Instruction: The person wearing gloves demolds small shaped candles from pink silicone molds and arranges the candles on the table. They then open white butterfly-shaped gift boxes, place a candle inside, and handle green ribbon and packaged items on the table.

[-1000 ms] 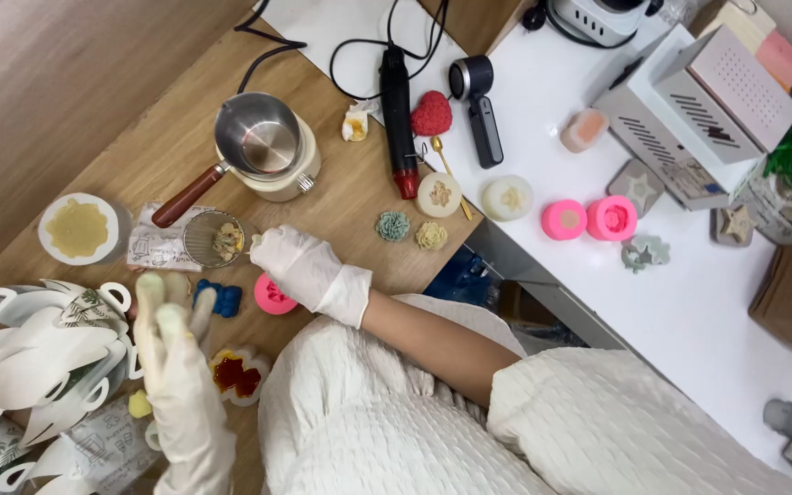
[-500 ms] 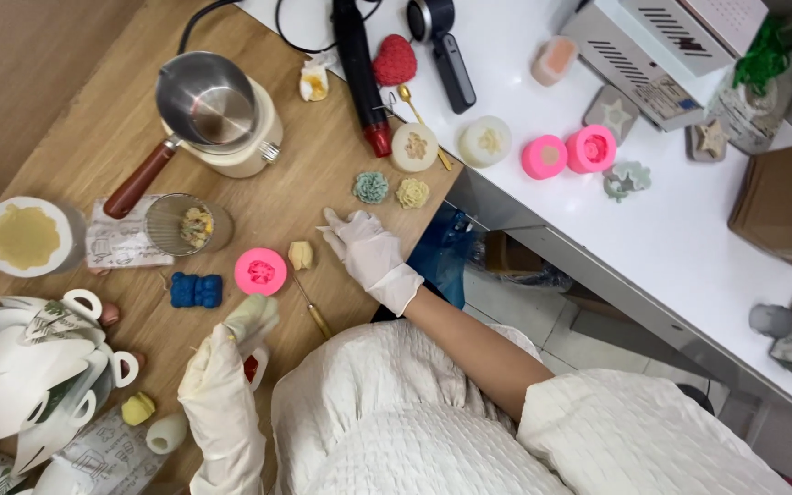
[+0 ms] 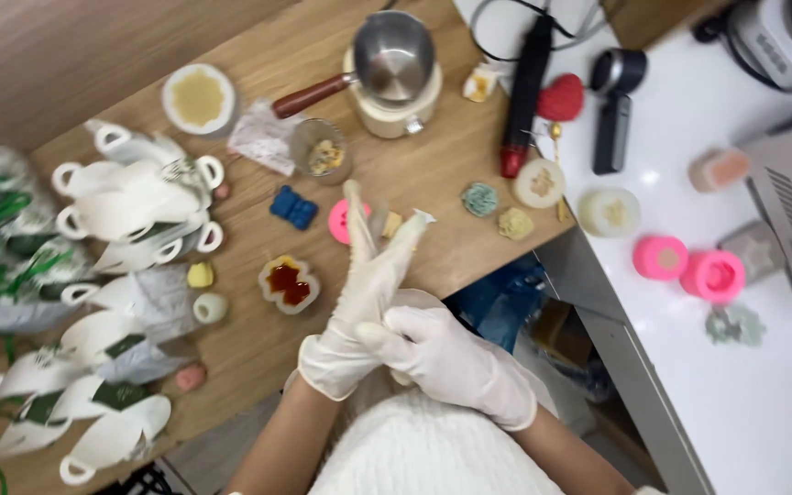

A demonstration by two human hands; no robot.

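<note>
Head view: gloved left hand [image 3: 357, 307], fingers spread wide, is gripped at its palm by the closed right hand [image 3: 445, 357], near the wooden table [image 3: 433, 174] edge; pink mould [image 3: 342, 220] lies just beyond the fingertips.

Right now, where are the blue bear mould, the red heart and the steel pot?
blue bear mould [image 3: 293, 207], head view, centre of its body
red heart [image 3: 562, 97], head view, middle of its top
steel pot [image 3: 393, 48], head view, inside of bowl

A steel saucepan with a wooden handle [image 3: 394, 57] sits on the wooden table [image 3: 121, 82]; a round pink silicone mould [image 3: 343, 221] lies nearer, left of a white counter [image 3: 763, 394].
</note>
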